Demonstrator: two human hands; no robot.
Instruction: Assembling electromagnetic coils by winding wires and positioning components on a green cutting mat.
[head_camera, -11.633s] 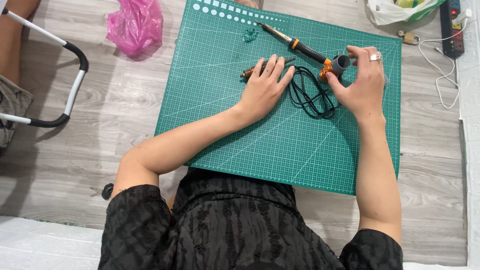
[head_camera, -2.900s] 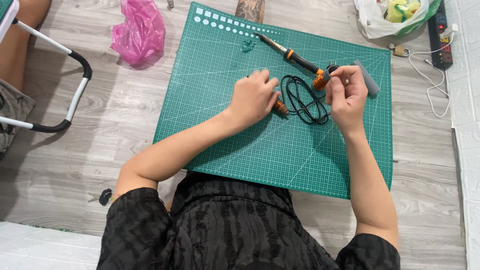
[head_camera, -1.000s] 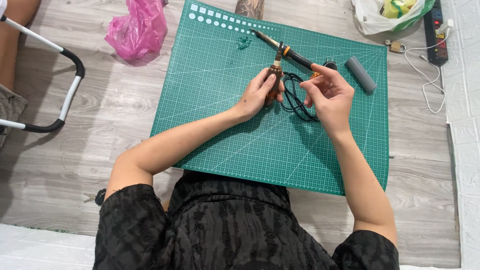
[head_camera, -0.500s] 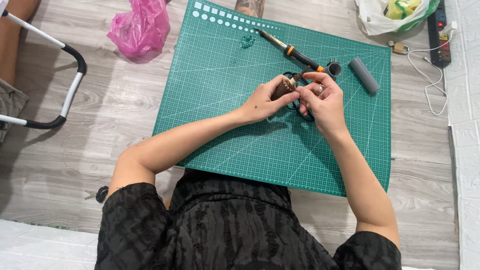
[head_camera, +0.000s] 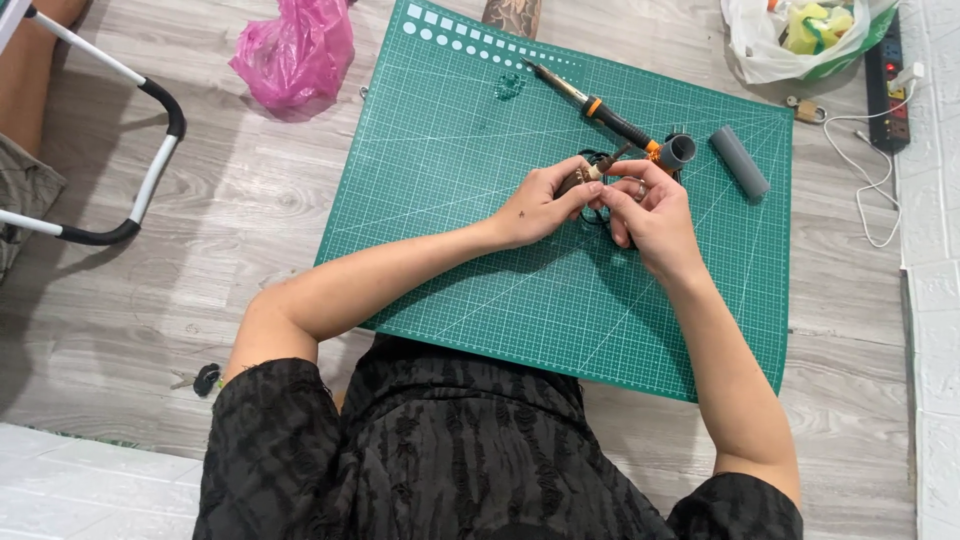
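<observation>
Hands meet over the green cutting mat (head_camera: 480, 200): a small brown tool (head_camera: 592, 172) is pinched in the left hand (head_camera: 540, 203), the right hand (head_camera: 645, 210) closed beside it. Slipping is risked, the black cable (head_camera: 596, 160) snagging underneath.

A small brown-and-metal tool (head_camera: 592, 172) (partly hidden) held tilted above the black coiled cord (head_camera: 597, 212).
</observation>
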